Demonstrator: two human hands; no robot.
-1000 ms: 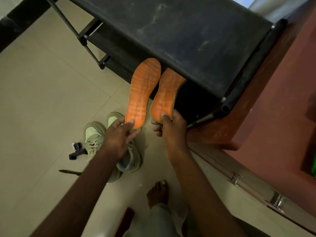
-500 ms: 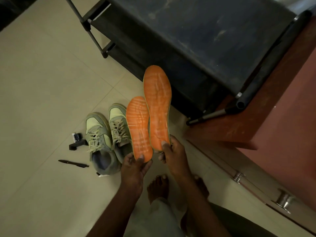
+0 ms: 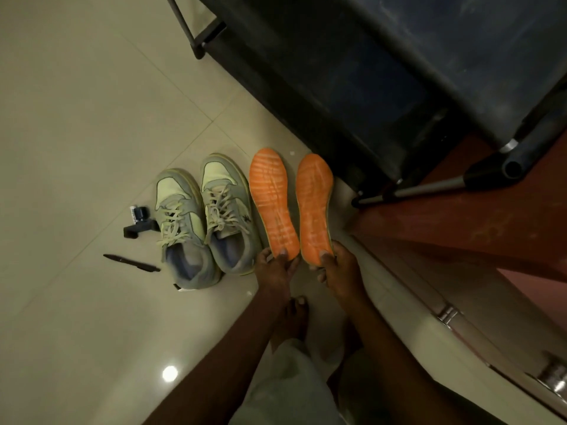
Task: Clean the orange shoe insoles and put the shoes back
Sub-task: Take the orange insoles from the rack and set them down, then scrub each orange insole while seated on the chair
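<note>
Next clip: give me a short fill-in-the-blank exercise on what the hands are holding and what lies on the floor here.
1. Each hand pinches one ___ insole by its heel end: left hand, right hand.
2. The pair of shoes stands on the floor to the ___ of the left insole.
3. The right insole is nearer the dark ___.
4. A black ___ lies left of the shoes.

Missing words: orange; left; rack; pen

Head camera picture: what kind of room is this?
Probably a home entryway or hallway: a black metal-framed shoe rack stands on the glossy cream tiled floor, and a pair of grey-green lace-up sneakers sits beside it.
</note>
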